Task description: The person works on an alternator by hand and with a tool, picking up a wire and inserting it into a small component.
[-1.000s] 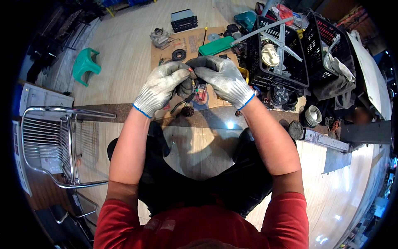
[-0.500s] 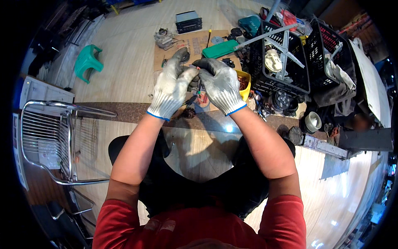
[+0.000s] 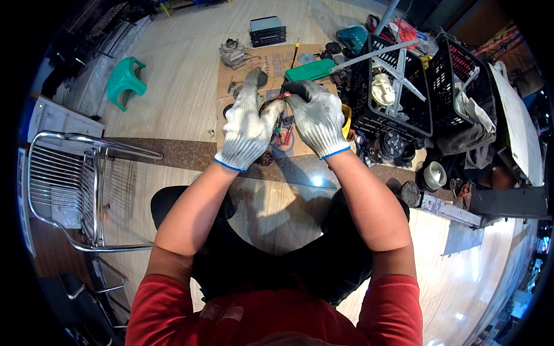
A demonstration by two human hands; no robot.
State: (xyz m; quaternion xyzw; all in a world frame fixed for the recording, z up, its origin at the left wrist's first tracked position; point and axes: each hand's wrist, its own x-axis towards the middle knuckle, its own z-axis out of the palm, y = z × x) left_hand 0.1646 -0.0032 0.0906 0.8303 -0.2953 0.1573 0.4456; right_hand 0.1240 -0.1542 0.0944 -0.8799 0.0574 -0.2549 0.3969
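Both my hands wear white knit gloves with grey-coated fingers and blue cuffs. A strand of reddish copper wire (image 3: 279, 98) arches between them above a cardboard sheet (image 3: 228, 92). My left hand (image 3: 247, 127) grips the wire's left part near the thumb, with its index finger pointing forward. At the other end, my right hand (image 3: 317, 118) pinches the wire between thumb and fingers. What else the left palm may hold is hidden. A yellow container (image 3: 346, 118) shows partly behind my right hand. Small parts and tools lie on the cardboard below the hands.
A green flat piece (image 3: 310, 70) and a metal motor-like part (image 3: 232, 53) lie farther off. Black crates (image 3: 360, 109) full of parts stand at the right. At the left are a green stool (image 3: 126, 83) and a metal chair (image 3: 63, 181).
My hands have moved slightly apart, and a longer stretch of copper wire shows between them. The right hand has turned and shifted a little to the right.
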